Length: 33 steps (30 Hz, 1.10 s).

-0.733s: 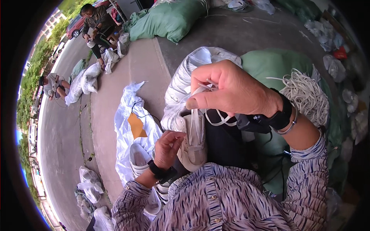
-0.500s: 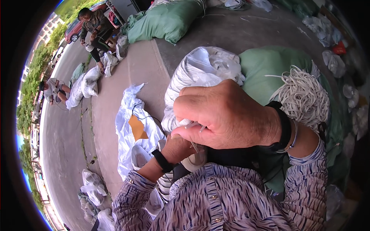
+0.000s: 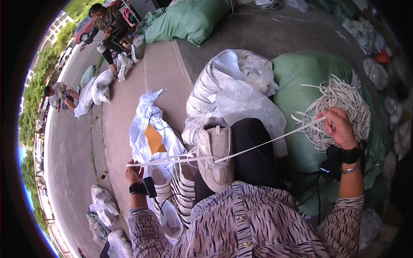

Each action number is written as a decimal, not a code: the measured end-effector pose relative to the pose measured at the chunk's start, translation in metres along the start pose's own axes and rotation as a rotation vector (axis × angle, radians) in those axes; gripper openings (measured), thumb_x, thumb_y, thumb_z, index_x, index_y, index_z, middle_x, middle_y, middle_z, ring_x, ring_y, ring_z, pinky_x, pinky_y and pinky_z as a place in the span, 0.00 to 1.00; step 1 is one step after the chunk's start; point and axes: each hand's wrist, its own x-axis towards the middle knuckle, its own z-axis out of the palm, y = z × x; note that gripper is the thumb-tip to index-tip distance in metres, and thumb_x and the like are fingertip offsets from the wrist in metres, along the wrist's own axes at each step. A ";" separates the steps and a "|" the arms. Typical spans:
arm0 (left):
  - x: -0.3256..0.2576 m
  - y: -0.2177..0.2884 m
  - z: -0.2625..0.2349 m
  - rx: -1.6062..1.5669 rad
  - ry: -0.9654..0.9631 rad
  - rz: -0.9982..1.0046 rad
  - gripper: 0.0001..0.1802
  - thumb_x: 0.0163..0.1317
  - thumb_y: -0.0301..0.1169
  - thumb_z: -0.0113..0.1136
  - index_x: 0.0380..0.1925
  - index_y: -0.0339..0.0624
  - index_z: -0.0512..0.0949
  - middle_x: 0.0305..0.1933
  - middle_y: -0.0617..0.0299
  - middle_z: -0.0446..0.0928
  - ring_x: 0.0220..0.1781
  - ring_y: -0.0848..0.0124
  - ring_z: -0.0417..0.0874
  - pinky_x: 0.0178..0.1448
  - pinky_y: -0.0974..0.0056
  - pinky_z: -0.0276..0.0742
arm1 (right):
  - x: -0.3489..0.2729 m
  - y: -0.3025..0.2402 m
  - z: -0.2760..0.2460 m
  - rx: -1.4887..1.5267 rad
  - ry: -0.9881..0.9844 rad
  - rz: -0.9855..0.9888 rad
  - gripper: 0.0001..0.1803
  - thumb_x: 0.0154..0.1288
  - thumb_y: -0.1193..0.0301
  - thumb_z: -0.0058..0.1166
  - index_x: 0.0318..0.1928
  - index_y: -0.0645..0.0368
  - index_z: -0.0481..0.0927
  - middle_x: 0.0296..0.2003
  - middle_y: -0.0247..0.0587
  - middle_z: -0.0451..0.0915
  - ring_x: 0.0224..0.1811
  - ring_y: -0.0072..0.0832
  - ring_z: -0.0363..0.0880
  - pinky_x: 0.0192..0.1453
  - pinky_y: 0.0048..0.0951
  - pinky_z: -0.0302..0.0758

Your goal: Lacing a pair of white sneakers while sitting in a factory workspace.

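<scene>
A beige sneaker point(image 3: 214, 155) rests on my lap, its toe toward my body. A flat white shoelace point(image 3: 275, 139) passes through its eyelets near the middle and stretches out to both sides. At the left, my left hand point(image 3: 134, 173) is closed on one end of the lace. Out to the right, my right hand point(image 3: 340, 127) pinches the other end, in front of a heap of loose white laces point(image 3: 344, 101). Both lengths look taut. Several more shoes point(image 3: 172, 219) are stacked beside my left leg.
Behind the shoe stands a white sack point(image 3: 211, 81) with clear plastic. The lace heap lies on a green sack point(image 3: 297, 73). A white bag with a brown patch point(image 3: 155, 139) is on the ground at left. Two people sit farther off beside bags; another green sack point(image 3: 185, 23) lies beyond.
My hands have moved apart from close together over the shoe, left hand leftward and right hand rightward, drawing the lace out. The shoe, formerly mostly covered, now shows.
</scene>
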 end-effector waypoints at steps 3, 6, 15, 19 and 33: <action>0.100 0.013 -0.125 -0.151 0.128 -0.072 0.18 0.69 0.42 0.43 0.49 0.43 0.73 0.43 0.61 0.79 0.41 0.67 0.81 0.39 0.61 0.79 | 0.005 0.060 -0.098 -0.116 0.300 0.102 0.14 0.61 0.64 0.56 0.24 0.62 0.75 0.16 0.31 0.72 0.07 0.13 0.57 0.10 0.17 0.49; 0.111 0.099 -0.248 -0.190 0.153 -0.088 0.18 0.68 0.39 0.43 0.44 0.36 0.75 0.40 0.59 0.78 0.40 0.63 0.79 0.42 0.60 0.79 | 0.005 0.086 -0.139 -0.328 0.350 0.179 0.13 0.60 0.64 0.53 0.25 0.62 0.75 0.19 0.36 0.76 0.06 0.14 0.57 0.09 0.16 0.49; 0.075 0.079 -0.128 0.104 0.338 0.053 0.21 0.67 0.51 0.41 0.22 0.52 0.69 0.13 0.71 0.62 0.09 0.78 0.59 0.11 0.71 0.50 | 0.037 0.046 0.054 -0.424 -0.384 0.204 0.13 0.67 0.69 0.40 0.40 0.62 0.77 0.20 0.31 0.74 0.15 0.12 0.65 0.18 0.15 0.62; -0.067 0.017 0.058 0.634 -0.444 0.469 0.20 0.68 0.42 0.46 0.23 0.41 0.74 0.18 0.69 0.70 0.17 0.81 0.67 0.21 0.73 0.63 | 0.035 0.056 0.158 -0.744 -0.490 -0.592 0.11 0.65 0.68 0.45 0.45 0.58 0.74 0.26 0.49 0.78 0.27 0.41 0.78 0.32 0.36 0.73; -0.211 -0.011 0.111 0.896 -1.139 0.324 0.10 0.64 0.34 0.53 0.33 0.36 0.72 0.23 0.51 0.71 0.26 0.64 0.74 0.33 0.63 0.70 | 0.006 0.073 0.197 -0.677 -0.543 -0.193 0.05 0.62 0.74 0.50 0.33 0.63 0.76 0.28 0.43 0.81 0.27 0.28 0.83 0.27 0.27 0.75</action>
